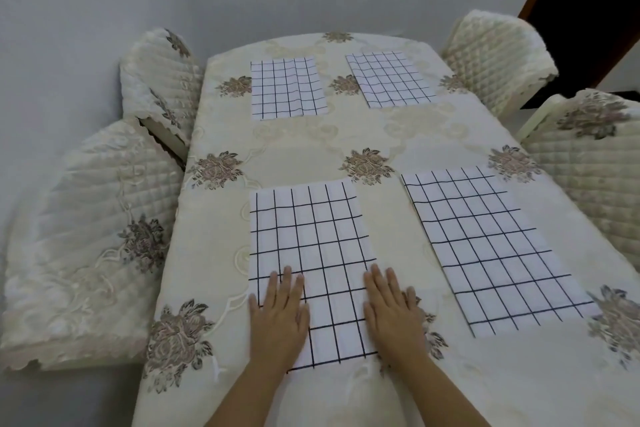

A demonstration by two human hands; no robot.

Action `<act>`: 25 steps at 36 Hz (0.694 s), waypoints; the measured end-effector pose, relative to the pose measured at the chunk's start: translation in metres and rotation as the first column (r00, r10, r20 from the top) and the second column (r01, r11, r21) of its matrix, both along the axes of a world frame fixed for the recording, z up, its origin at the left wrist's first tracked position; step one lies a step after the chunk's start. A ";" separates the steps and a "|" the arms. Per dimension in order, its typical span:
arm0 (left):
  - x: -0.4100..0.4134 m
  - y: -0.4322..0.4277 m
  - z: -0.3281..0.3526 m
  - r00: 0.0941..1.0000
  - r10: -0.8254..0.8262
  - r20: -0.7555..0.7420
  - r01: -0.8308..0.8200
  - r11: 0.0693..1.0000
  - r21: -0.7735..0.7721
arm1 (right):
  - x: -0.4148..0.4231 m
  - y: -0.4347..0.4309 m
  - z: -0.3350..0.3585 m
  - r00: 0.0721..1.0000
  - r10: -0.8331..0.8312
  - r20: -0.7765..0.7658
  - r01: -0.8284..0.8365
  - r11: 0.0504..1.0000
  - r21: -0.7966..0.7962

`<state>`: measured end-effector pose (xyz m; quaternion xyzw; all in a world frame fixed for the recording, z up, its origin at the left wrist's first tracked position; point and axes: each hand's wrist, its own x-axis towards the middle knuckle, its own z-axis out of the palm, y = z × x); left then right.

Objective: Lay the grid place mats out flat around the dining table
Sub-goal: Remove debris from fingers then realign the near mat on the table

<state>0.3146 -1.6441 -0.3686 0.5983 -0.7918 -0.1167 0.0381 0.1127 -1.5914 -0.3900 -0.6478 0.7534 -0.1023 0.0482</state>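
Several white place mats with black grid lines lie flat on the dining table, which wears a cream floral cloth. The near left mat is under both my hands. My left hand presses flat on its lower left edge, fingers straight. Fingers straight too, my right hand presses flat on its lower right edge, partly over the cloth. The near right mat lies at a slight angle. At the far end lie the far left mat and the far right mat.
Chairs with quilted cream covers flank the table: two on the left and two on the right. A grey wall runs behind. A dark doorway opens at the top right.
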 end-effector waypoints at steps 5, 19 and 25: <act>0.026 -0.021 -0.007 0.999 0.047 -0.020 -0.047 0.998 -0.035 | -0.027 0.005 -0.001 0.999 -0.047 -0.019 0.046 0.999 -0.023; -0.002 -0.065 -0.002 0.992 -0.122 -0.035 0.117 0.985 -0.126 | 0.056 -0.084 0.025 0.989 0.117 0.085 -0.115 0.993 -0.025; 0.015 -0.084 -0.007 1.000 -0.015 0.009 0.015 0.999 -0.038 | 0.017 -0.083 0.004 0.988 0.154 0.004 -0.154 0.988 0.033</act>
